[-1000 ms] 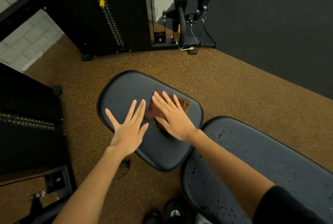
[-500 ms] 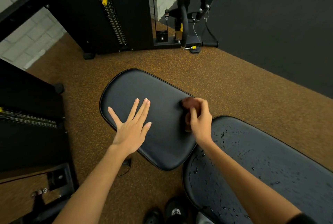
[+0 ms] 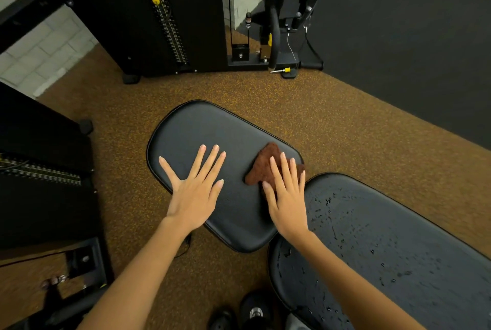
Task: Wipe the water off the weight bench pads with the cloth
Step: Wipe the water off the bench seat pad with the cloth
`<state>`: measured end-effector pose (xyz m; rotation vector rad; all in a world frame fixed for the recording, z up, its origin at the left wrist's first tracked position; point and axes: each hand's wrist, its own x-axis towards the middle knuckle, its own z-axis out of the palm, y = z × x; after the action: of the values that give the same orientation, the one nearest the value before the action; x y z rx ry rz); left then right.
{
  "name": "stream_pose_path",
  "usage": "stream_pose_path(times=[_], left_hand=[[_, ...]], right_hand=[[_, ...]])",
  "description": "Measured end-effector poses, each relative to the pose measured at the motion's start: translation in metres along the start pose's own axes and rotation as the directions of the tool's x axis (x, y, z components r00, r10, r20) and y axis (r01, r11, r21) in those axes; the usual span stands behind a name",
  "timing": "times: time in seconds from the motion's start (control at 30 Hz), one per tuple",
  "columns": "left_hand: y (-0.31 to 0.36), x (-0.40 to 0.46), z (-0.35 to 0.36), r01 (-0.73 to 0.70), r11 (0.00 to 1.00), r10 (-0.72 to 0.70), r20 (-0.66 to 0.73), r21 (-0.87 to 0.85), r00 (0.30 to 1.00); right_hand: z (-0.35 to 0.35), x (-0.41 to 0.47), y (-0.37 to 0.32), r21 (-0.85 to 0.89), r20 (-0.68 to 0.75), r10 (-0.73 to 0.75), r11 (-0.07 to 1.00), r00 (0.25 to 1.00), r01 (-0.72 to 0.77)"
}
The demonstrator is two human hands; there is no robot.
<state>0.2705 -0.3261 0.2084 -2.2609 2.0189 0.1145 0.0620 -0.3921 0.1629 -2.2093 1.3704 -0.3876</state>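
Two flat hands: left hand (image 3: 194, 196) braces the small pad (image 3: 212, 127); right hand (image 3: 288, 202), unclamped, presses the cloth (image 3: 265, 165) near its edge, risking slipping off; long pad (image 3: 385, 236) remains beaded.

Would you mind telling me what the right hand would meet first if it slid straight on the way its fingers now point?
The right hand already lies on the brown cloth; going on, it would push it off the small pad's far edge, probably onto the floor.
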Motion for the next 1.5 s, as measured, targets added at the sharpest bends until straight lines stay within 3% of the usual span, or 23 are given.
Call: stream_pose_path(times=[0.17,0.23,0.5,0.63,0.73,0.83,0.9,1.0,1.1,1.2,1.33,1.5], left_hand=[[0.002,0.0,-0.003,0.02,1.0,-0.02,0.019,-0.006,1.0],[0.003,0.0,-0.004,0.033,0.999,-0.033,0.021,-0.014,0.999],[0.015,0.006,-0.015,0.062,0.971,-0.084,-0.084,-0.231,0.993],[0.024,0.017,-0.024,-0.065,0.92,0.027,-0.103,-0.386,0.994],[0.035,0.022,-0.019,-0.165,0.909,0.157,-0.054,-0.383,0.986],[0.052,0.019,-0.01,-0.173,0.913,0.202,0.04,-0.369,0.979],[0.062,0.019,-0.004,-0.132,0.929,0.165,0.066,-0.345,0.984],[0.071,0.022,0.006,-0.118,0.978,0.126,0.033,-0.174,0.992],[0.075,0.021,0.009,-0.136,0.987,0.142,0.066,-0.09,0.988],[0.071,0.026,0.01,-0.194,0.981,0.194,0.076,-0.014,0.978],[0.063,0.039,0.01,-0.203,0.978,0.201,0.04,0.053,0.979],[0.03,0.057,-0.003,-0.002,0.998,0.005,-0.048,0.067,0.999]], right_hand=[[0.01,0.038,-0.018,0.105,-0.091,0.192,0.978,0.977,-0.182],[0.01,0.055,-0.025,0.149,-0.105,0.201,0.971,0.974,-0.185],[0.007,0.067,-0.034,0.182,0.033,-0.167,0.97,0.985,0.159],[0.007,0.051,-0.03,0.198,0.099,-0.334,0.93,0.937,0.31],[0.0,0.034,-0.026,0.288,0.147,-0.413,0.887,0.899,0.361],[-0.015,0.013,-0.024,0.486,0.149,-0.345,0.842,0.927,0.236],[-0.024,0.005,-0.02,0.58,0.055,-0.204,0.803,0.977,0.135],[-0.028,0.013,0.003,0.537,-0.115,0.132,0.842,0.985,-0.051],[-0.028,0.031,0.027,0.435,-0.051,0.279,0.871,0.959,-0.23],[-0.03,0.045,0.035,0.429,0.008,0.289,0.864,0.957,-0.265],[-0.031,0.052,0.027,0.46,-0.03,0.254,0.862,0.967,-0.212],[-0.026,0.051,0.019,0.451,0.05,0.154,0.878,0.987,-0.16]])
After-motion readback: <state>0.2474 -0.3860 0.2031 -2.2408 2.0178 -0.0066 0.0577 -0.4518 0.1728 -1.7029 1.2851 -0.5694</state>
